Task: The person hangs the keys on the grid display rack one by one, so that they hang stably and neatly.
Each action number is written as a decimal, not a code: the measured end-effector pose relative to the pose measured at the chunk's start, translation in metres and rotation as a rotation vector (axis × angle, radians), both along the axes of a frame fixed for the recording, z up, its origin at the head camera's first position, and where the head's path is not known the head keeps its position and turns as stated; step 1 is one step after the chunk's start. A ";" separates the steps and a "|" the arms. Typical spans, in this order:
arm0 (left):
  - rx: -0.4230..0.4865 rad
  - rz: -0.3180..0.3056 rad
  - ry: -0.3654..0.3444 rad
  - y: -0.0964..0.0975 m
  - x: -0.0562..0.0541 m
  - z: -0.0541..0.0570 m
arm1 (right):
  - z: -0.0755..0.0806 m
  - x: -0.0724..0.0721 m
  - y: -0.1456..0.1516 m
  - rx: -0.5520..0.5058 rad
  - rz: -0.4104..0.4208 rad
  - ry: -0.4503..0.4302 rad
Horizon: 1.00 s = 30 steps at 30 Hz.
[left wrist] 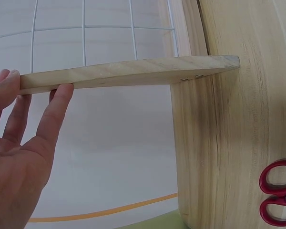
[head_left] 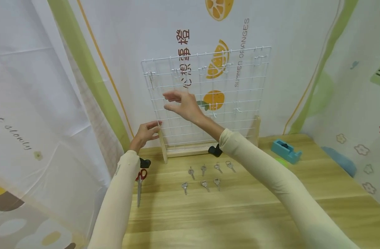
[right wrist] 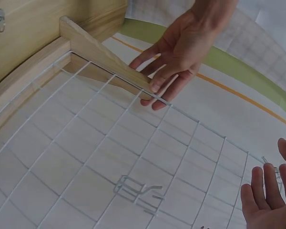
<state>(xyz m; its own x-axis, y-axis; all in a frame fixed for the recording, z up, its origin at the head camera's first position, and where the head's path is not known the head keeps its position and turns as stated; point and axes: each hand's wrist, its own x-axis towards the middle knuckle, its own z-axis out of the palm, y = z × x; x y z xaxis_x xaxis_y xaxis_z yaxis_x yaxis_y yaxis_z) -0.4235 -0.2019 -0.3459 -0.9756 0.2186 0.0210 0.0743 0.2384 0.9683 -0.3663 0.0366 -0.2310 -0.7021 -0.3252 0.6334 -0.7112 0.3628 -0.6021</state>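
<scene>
A white wire grid rack (head_left: pixel 205 90) stands upright in a wooden base (head_left: pixel 190 151) at the back of the table. My left hand (head_left: pixel 147 133) grips the upper end of its left wooden side post (left wrist: pixel 128 71), thumb on one face and fingertips on the other. My right hand (head_left: pixel 185 105) is raised before the grid's left half, fingers gently bent, with nothing between them. A key (head_left: pixel 151 83) hangs from a hook at the grid's upper left. Several white hooks (head_left: pixel 238 110) are clipped across the wires. Several silver keys (head_left: pixel 204 185) lie on the table before the base.
Red-handled scissors (head_left: pixel 140 183) lie at the table's left side. A blue tape dispenser (head_left: pixel 286 151) sits at the right, with a bright green piece (head_left: pixel 281 162) beside it. Printed curtains (head_left: pixel 121 41) hang behind and on both sides of the table (head_left: pixel 239 218).
</scene>
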 end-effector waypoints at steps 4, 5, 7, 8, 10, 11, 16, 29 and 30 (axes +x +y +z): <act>0.004 0.012 0.006 -0.002 -0.001 -0.002 | -0.011 0.004 0.005 0.046 0.002 -0.013; 0.010 0.017 0.007 -0.002 -0.001 -0.002 | -0.014 0.005 0.007 0.053 0.005 -0.018; 0.014 0.020 0.009 -0.002 -0.001 -0.002 | -0.021 0.007 0.011 0.064 0.011 -0.024; 0.016 0.019 0.002 -0.001 0.002 0.001 | -0.024 0.008 0.013 0.070 0.014 -0.025; 0.020 0.023 0.002 -0.001 0.002 0.001 | -0.030 0.009 0.017 0.080 0.020 -0.026; 0.019 0.026 0.003 -0.001 0.002 0.002 | -0.033 0.009 0.018 0.086 0.022 -0.027; 0.014 0.031 0.019 -0.002 -0.001 0.000 | -0.044 0.011 0.026 0.118 0.029 -0.035; 0.021 0.018 -0.016 -0.001 0.002 0.001 | -0.089 0.017 0.047 0.202 0.036 -0.132; 0.020 0.017 -0.016 -0.001 0.002 0.001 | -0.092 0.017 0.048 0.198 0.039 -0.142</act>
<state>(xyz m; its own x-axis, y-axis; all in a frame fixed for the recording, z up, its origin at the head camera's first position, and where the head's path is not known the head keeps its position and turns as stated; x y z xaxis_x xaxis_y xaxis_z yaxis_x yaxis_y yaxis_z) -0.4217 -0.2028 -0.3451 -0.9793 0.2022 0.0093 0.0546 0.2200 0.9740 -0.3496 0.0841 -0.3233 -0.7641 -0.4615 0.4507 -0.6403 0.4578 -0.6168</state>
